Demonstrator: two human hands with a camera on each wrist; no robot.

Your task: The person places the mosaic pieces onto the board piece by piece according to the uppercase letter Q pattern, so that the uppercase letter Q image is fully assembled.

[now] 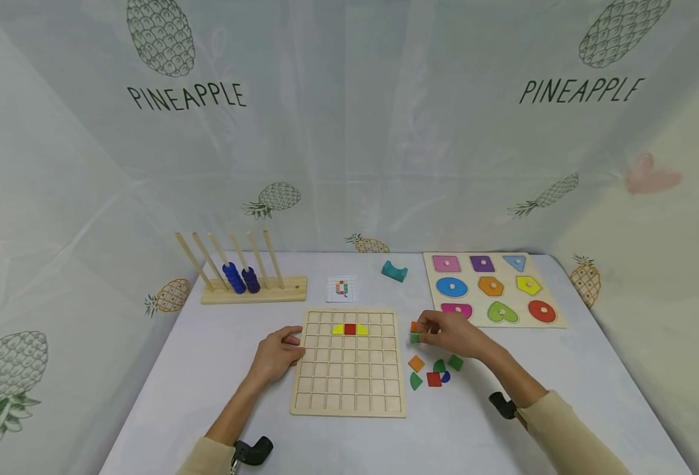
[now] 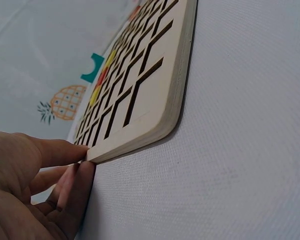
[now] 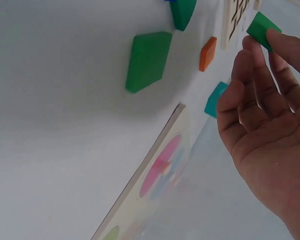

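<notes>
My left hand holds the left edge of a wooden grid board; in the left wrist view, fingertips grip its rim. A red square sits in the board's upper part between two yellow curved pieces. To the right of the board, my right hand pinches a green square block between thumb and fingers, off the table in the right wrist view. An orange piece lies beside those fingers. Below are an orange square, another green square and a red square.
Green curved pieces and a blue one lie among the loose blocks. Behind stand a peg rack with blue beads, a pattern card and a teal curved block. A shape puzzle lies at the back right.
</notes>
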